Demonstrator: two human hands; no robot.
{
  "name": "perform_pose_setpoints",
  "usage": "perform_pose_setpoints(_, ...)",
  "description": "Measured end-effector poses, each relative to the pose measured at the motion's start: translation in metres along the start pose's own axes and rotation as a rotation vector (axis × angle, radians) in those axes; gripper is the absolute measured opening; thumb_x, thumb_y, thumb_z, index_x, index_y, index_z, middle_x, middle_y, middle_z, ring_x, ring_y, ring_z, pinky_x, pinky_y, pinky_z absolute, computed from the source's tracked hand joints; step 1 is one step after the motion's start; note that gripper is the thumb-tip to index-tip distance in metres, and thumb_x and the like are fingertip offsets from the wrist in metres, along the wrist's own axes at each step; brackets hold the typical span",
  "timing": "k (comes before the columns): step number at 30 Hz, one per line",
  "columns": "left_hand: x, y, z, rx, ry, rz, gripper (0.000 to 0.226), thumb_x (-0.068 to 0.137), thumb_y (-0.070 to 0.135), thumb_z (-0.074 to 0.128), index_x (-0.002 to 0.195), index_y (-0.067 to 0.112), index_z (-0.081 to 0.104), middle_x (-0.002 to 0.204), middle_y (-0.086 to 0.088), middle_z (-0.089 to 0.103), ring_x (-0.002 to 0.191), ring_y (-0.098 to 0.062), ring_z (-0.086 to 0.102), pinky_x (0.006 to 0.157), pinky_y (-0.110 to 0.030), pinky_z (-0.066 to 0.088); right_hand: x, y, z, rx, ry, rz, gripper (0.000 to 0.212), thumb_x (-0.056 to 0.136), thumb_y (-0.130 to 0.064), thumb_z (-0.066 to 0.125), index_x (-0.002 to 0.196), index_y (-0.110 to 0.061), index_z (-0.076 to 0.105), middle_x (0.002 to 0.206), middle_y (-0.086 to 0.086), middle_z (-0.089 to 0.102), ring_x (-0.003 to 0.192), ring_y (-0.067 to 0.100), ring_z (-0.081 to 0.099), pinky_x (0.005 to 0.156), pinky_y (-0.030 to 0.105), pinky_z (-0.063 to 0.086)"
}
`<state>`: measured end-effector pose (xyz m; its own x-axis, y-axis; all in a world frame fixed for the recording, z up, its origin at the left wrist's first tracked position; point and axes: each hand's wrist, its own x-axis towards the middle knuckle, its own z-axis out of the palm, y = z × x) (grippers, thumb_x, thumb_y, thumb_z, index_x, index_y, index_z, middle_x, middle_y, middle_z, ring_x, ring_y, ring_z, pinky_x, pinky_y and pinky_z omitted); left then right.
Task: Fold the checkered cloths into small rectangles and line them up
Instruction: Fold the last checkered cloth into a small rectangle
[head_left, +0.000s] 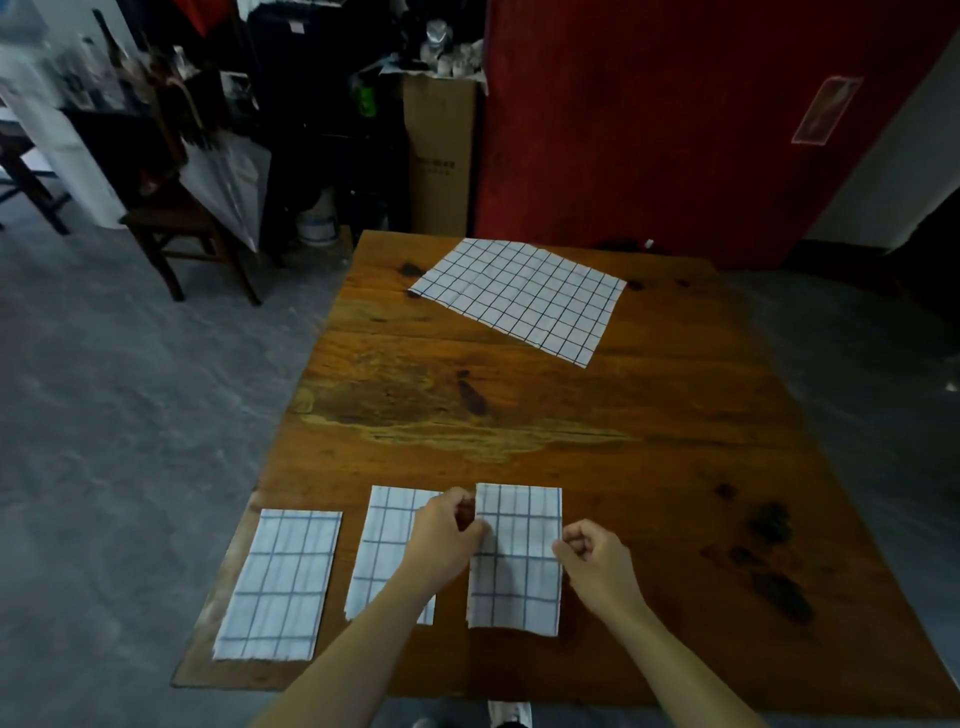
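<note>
A wooden table (649, 415) fills the middle of the view; three folded checkered cloths lie in a row along its near edge, and a fourth, larger one lies spread flat near the far edge. The left folded cloth (283, 582) sits by the near left corner, slightly lower than the others; the middle folded cloth (387, 540) lies just beside it with a strip of bare wood between; the right folded cloth (519, 558) lies just beside the middle one, its top edge roughly level with that one's top. The left hand (449, 530) reaches across the middle cloth, fingers curled, pinching the left edge of the right cloth about a third of the way down; part of the middle cloth is hidden beneath this hand and forearm. The right hand (592, 553) is curled into a loose fist at the right edge of the same cloth, thumb and fingertips meeting on that edge in a pinch. The unfolded cloth (519, 299) lies at a slight angle, well apart from the row and from both hands. Behind the table stand a red panel (675, 119), a cardboard box (441, 156) and a wooden chair (182, 228) on the grey floor (130, 415).
</note>
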<state>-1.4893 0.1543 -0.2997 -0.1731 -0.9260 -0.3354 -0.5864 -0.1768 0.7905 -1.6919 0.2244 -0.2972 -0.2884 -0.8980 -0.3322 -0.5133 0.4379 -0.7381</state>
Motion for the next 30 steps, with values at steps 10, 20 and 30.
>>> perform_pose_setpoints(10, 0.041, 0.027, 0.028, 0.077, -0.024, -0.103, 0.038, 0.095, 0.022, 0.063, 0.133, 0.018, 0.059, 0.123, 0.004, 0.068, 0.112, -0.011, 0.062, 0.096, -0.027, 0.051, 0.046, 0.023, -0.024, -0.096, -0.023, 0.09, 0.013, 0.087, -0.028, 0.072, 0.087, -0.023, 0.06, 0.076, -0.004, 0.068, 0.063, 0.01, 0.068, 0.061, 0.028, 0.06)
perform_pose_setpoints(20, 0.024, 0.021, -0.003, 0.107, 0.057, -0.121, 0.026, 0.095, 0.019, 0.065, 0.121, 0.018, 0.065, 0.113, 0.005, 0.068, 0.104, -0.011, 0.063, 0.078, -0.019, 0.048, 0.07, -0.019, -0.021, -0.173, -0.095, -0.117, 0.005, 0.094, -0.027, 0.064, 0.094, -0.022, 0.063, 0.084, -0.01, 0.064, 0.073, 0.002, 0.061, 0.056, 0.012, 0.042)
perform_pose_setpoints(30, -0.064, -0.037, -0.098, 0.159, 0.091, 0.028, 0.034, 0.094, 0.031, 0.066, 0.126, 0.019, 0.062, 0.12, 0.007, 0.066, 0.103, -0.007, 0.062, 0.087, -0.025, 0.051, 0.01, -0.08, 0.048, -0.186, -0.106, -0.268, 0.015, 0.092, -0.026, 0.066, 0.105, -0.018, 0.064, 0.094, -0.006, 0.064, 0.087, 0.007, 0.06, 0.072, 0.021, 0.049)
